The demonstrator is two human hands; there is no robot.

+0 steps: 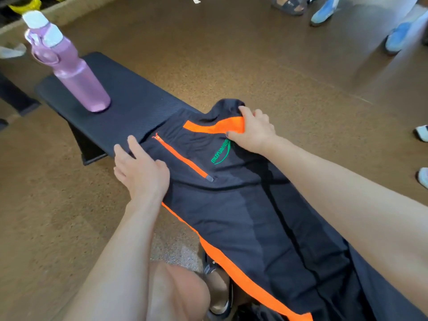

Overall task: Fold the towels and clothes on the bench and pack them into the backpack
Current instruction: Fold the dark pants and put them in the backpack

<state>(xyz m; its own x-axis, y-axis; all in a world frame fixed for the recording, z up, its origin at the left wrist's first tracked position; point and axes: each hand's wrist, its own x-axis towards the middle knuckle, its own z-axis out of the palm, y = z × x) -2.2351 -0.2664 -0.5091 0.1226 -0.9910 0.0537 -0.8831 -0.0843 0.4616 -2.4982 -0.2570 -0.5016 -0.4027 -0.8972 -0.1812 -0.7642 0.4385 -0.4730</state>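
Here, my left hand (141, 172) presses flat on the dark trousers (231, 205) while my right hand (254, 130) pinches the waistband; I judge an even pull keeps the fold square on the bench (129, 105).

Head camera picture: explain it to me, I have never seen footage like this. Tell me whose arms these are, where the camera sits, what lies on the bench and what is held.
No machine here: the camera is worn on a person's head and looks down at that person's own bare arms. A dark garment with orange trim lies spread along a black bench, one end hanging toward the wearer. The left hand presses flat on the garment's near edge. The right hand grips the orange-edged top of it. A pink water bottle stands upright at the bench's far end. Other people's feet show on the brown floor. No backpack is clearly visible.
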